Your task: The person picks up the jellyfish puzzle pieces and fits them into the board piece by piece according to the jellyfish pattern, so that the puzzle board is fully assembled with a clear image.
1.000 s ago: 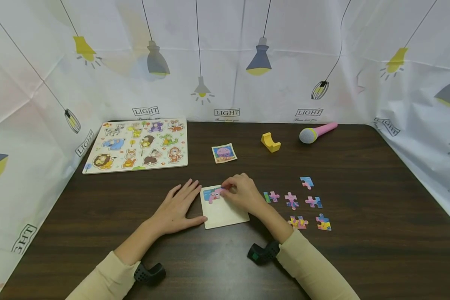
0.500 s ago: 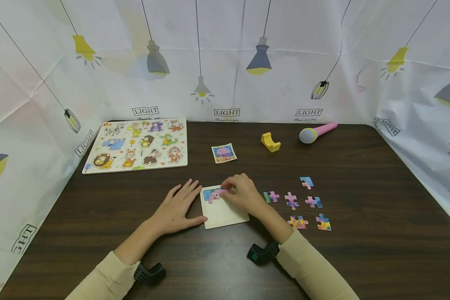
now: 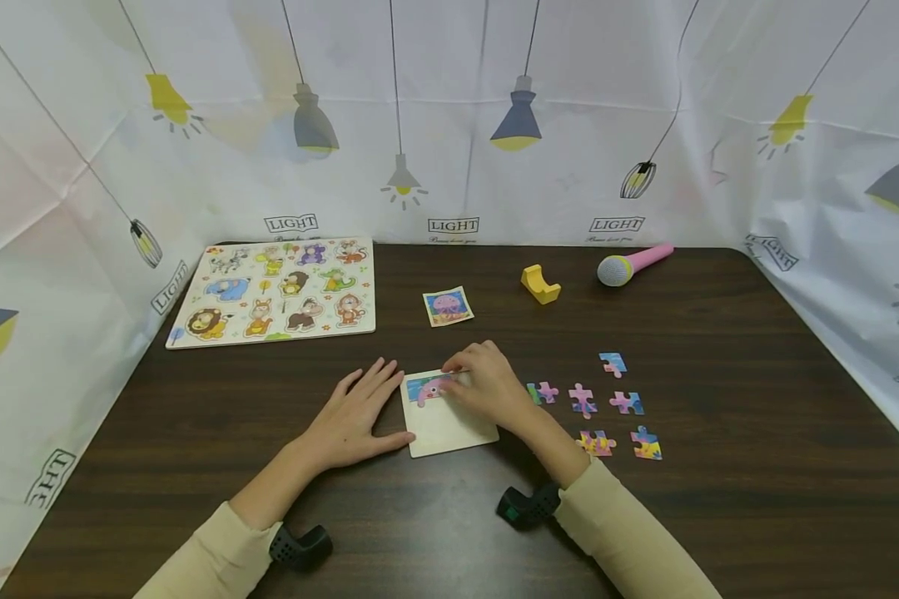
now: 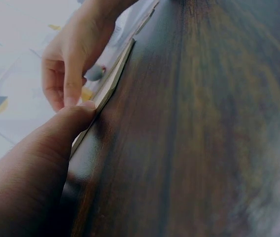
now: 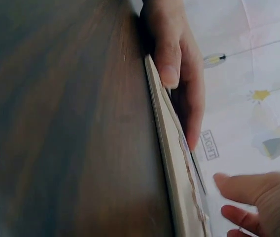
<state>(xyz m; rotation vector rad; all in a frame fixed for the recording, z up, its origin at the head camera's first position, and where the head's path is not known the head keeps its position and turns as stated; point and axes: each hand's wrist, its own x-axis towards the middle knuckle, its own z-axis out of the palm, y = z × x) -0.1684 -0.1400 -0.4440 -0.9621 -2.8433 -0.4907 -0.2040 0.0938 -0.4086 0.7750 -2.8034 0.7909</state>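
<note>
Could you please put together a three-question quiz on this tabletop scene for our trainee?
1. Which hand's thumb is at the left edge of the pale puzzle tray in the head view?
2. True or false: in the head view, the pink microphone lies right of the yellow block.
3. Fill in: the small picture card lies between the yellow block and the ____.

Key: 1. left hand; 2. true; 3. animal board.
</note>
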